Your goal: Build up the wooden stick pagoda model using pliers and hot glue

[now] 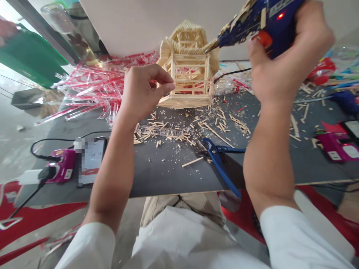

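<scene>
My right hand (283, 74) is wrapped around a blue hot glue gun (244, 26) with a lit red light. The gun's dark nozzle points left, at the roof edge of a small house model (193, 67) built of thin wooden sticks. My left hand (147, 84) is closed in a pinch by the model's left front post. Whether its fingertips touch the post or hold a small piece, I cannot tell. The model stands upright at the back of the grey table (165, 179). Nearer to me lie blue-handled cutters (221, 168) and a loose stick (192, 162).
Red-and-clear plastic wrappers (92, 86) are heaped at the left. Cut stick pieces (221, 123) and a clear ruler (159, 130) lie mid-table. A phone (91, 160) and purple power socket (63, 164) sit front left; another purple socket (339, 145) is at right. A black cord (232, 73) runs behind.
</scene>
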### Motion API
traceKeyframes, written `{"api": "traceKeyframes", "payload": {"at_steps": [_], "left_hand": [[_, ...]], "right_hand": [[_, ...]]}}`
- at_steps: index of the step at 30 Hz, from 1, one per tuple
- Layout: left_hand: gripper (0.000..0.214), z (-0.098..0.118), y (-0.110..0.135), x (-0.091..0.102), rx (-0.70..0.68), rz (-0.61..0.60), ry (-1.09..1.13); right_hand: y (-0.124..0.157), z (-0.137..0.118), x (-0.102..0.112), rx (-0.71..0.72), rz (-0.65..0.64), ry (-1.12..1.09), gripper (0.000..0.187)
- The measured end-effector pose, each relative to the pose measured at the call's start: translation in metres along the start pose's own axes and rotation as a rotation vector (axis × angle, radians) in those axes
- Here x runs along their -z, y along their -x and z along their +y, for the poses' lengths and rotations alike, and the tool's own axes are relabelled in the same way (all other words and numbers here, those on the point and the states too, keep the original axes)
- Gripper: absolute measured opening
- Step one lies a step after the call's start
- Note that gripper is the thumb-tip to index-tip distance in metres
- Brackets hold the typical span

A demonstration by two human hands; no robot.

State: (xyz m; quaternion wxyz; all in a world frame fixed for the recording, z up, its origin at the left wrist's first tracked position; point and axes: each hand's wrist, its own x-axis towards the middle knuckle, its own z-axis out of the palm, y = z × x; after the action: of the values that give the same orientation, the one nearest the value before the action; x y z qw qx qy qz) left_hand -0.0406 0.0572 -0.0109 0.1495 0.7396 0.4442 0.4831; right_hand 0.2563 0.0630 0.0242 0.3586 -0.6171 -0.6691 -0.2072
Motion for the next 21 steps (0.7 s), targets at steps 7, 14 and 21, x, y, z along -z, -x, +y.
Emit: {"api": "traceKeyframes", "payload": {"at_steps": [7,14,21], "left_hand": [[0.012,-0.002,0.0009,-0.0014,0.027,0.0,-0.081],[0.016,-0.0043,0.0004,-0.0021,0.002,0.016,-0.119],[0.025,-0.0078,0.0005,-0.0031,-0.12,0.054,-0.172]], "right_hand": [[-0.0006,0.0009,0.0003,-0.017,-0.063,0.051,0.034],[-0.0006,0.0025,0.0013,0.046,0.015,-0.074,0.028],[-0.0031,0.0073,-0.0033,-0.008,0.004,-0.031,0.032]]}}
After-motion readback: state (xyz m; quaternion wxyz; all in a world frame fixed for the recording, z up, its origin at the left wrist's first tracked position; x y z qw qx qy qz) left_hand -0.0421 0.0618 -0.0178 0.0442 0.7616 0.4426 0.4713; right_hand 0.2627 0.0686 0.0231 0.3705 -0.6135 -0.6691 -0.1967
